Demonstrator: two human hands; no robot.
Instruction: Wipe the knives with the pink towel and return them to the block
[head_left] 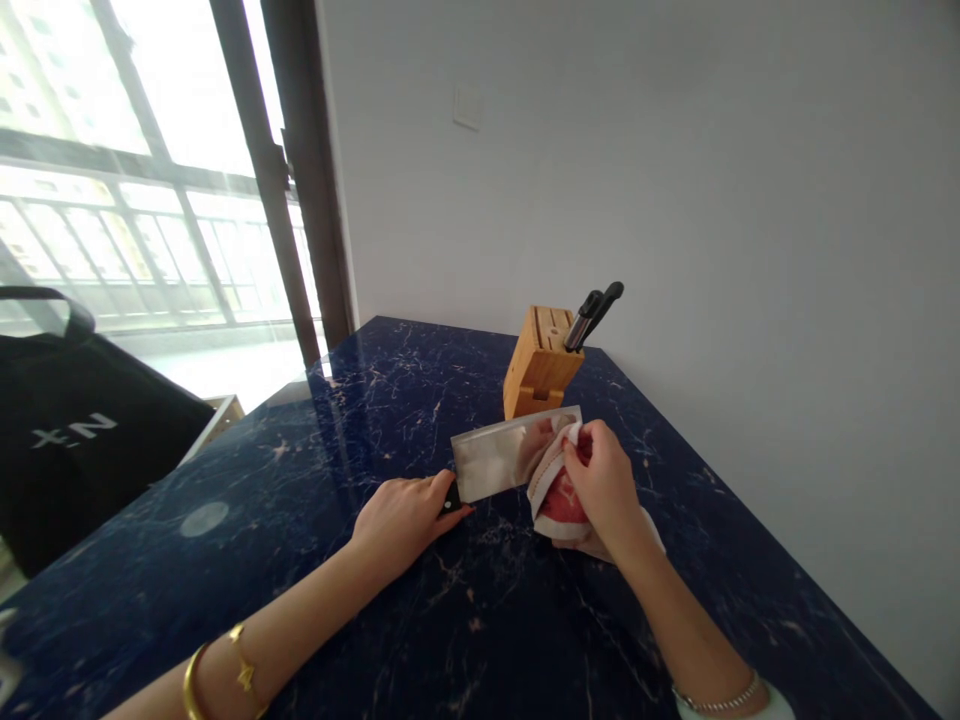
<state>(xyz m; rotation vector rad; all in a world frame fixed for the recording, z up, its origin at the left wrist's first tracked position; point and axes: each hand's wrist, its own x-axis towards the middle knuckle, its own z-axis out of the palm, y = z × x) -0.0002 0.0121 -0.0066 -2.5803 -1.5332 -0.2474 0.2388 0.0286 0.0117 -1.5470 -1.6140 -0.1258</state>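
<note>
White "N" [93, 426] beside unclear marks [50, 438] on black bag [82, 470]

Ahead of you and off to your right runs a plain, pale grey wall [712, 180], with 1 square white plate [466, 106] set high on it. To your left, tall glass panes [199, 80] in a dark frame [309, 150] let in daylight so strong that it washes out much of your view; beyond them you can make out a balcony railing [234, 250] and pale buildings. Before you stretches a glossy, dark blue table [300, 500] with light marble-like veins. A black bag [75, 430] with white markings is at your left, beside the table.
</note>
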